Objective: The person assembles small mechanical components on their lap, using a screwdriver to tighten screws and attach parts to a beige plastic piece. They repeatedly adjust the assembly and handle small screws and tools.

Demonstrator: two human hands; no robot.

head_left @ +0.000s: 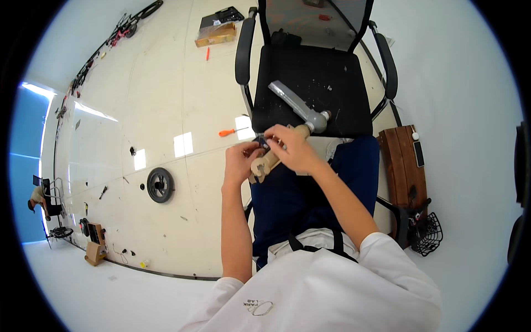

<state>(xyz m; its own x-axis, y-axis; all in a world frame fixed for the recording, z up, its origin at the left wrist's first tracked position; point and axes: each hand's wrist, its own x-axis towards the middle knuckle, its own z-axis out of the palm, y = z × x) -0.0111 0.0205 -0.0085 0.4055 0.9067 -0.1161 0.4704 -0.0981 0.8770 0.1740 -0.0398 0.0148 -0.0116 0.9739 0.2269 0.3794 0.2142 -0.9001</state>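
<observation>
The left hand (240, 160) pinches a small dark piece (263, 144) between thumb and fingers, at mid-scene. The right hand (292, 148) has its fingers bent over that piece from the right; whether they pinch it, I cannot tell. Beneath, a beige tubular part (269, 161) with a notched near end slants above the navy trousers (354, 166). Beyond it, a grey blade-shaped part (298, 105) with a rounded base lies over the black chair seat (343, 83). An orange-handled screwdriver (227, 133) lies left on the pale floor (215, 193).
</observation>
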